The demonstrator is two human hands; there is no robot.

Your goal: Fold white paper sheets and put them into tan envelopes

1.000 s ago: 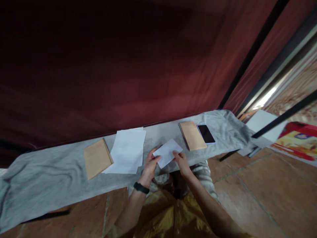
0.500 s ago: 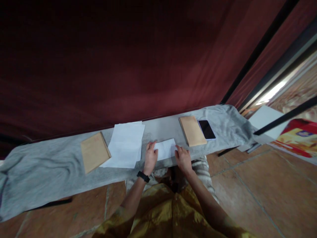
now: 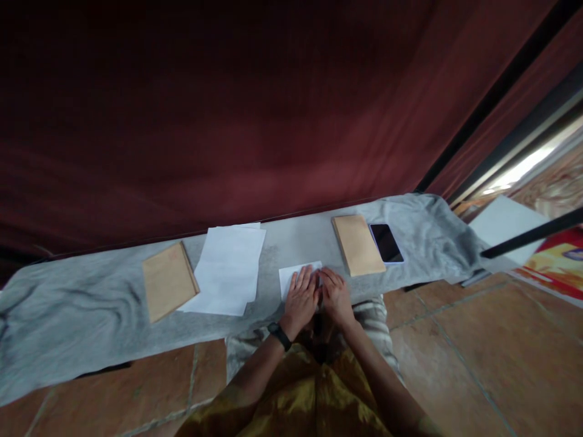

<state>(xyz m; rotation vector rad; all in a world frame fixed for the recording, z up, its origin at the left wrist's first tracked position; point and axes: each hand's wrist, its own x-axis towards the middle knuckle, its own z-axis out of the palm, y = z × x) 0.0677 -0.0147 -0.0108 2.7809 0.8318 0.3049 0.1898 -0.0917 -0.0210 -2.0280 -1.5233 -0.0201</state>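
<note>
A small white sheet of paper (image 3: 286, 277), seemingly folded, lies in front of me on the grey cloth. My left hand (image 3: 301, 296), with a dark band at the wrist, rests on it with the fingers stretched out flat. At the paper's right edge, the bent fingers of my right hand (image 3: 336, 295) press together on the corner. The two hands are almost touching, and they cover the right part of the paper. Left of them lie larger white sheets (image 3: 231, 267), overlapping one another.
A brown envelope stack (image 3: 168, 282) touches the large sheets on the left. On the right are another brown stack (image 3: 359, 246) and a phone (image 3: 386, 243). A grey cloth (image 3: 100, 303) covers the narrow bench, with a dark red curtain (image 3: 273, 133) behind it. Dark poles stand at right.
My left hand has moved right from the paper's left edge and now lies flat across it. My right hand stays at the right edge, fingers drawn closer together. The view has shifted slightly.
</note>
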